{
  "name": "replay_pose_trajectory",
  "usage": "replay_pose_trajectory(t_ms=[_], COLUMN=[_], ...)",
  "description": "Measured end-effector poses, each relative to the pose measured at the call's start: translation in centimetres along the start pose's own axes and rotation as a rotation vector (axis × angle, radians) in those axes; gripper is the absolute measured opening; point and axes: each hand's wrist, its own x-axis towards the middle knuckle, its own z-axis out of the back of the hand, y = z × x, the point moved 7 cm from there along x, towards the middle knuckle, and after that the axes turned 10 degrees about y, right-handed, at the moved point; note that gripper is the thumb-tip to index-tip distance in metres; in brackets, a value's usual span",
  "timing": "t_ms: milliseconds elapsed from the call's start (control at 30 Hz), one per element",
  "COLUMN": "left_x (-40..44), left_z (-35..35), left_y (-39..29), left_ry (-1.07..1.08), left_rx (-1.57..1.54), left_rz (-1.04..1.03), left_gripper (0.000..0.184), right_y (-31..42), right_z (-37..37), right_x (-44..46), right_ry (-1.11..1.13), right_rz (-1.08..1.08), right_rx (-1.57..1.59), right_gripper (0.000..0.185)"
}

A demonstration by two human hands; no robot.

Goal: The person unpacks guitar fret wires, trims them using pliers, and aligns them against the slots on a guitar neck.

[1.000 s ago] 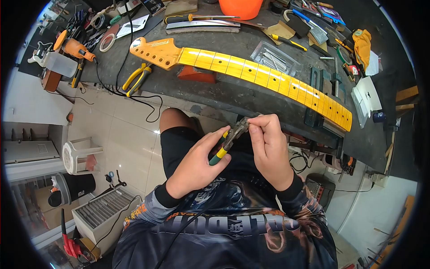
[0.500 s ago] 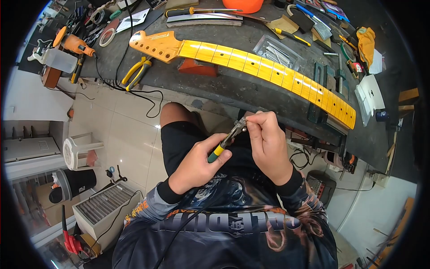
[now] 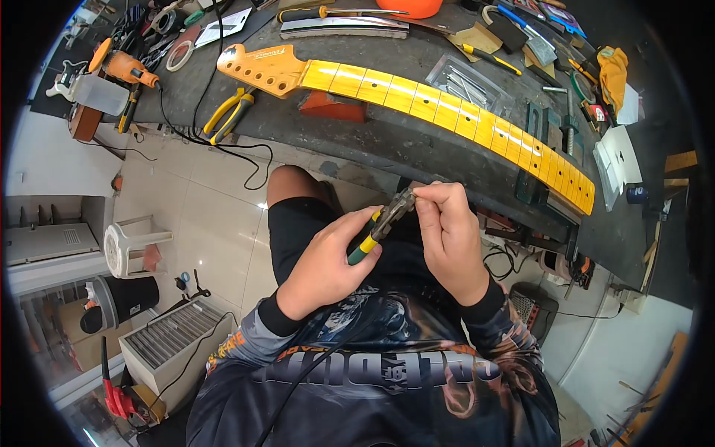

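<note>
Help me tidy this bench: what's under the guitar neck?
Near the headstock, an orange-red block peeks out; toward the other end, parts of a dark green vise show. The guitar neck covers the rest of both, so whether they touch it cannot be seen.

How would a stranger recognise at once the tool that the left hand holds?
Start at the long dark grey workbench, then look in front of it, at the bare left hand. It grips a metal-headed tool with green and yellow handles. The green sets this tool apart from the yellow and black pliers on the workbench.
</note>
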Motion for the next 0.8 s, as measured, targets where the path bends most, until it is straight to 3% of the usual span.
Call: replay_pose_trajectory(t_ms=[300, 567, 800], left_x=[-0.1, -0.4, -0.4], left_z=[0.0, -0.7, -1.7], left_y=[0.4, 1.1, 1.4], left_ry=[-0.018, 0.056, 0.027], left_rx=[0.007, -0.109, -0.147], left_rz=[-0.018, 0.052, -0.007], left_gripper=[0.056, 0.039, 0.029], right_y=[0.0, -0.2, -0.5], right_z=[-0.2, -0.3, -0.5], right_x=[0.1, 0.2, -0.1], right_ry=[-0.002, 0.01, -0.055], right_rz=[0.047, 0.04, 0.07], right_rx=[-0.015, -0.012, -0.033], right_gripper=[0.014, 0.013, 0.012])
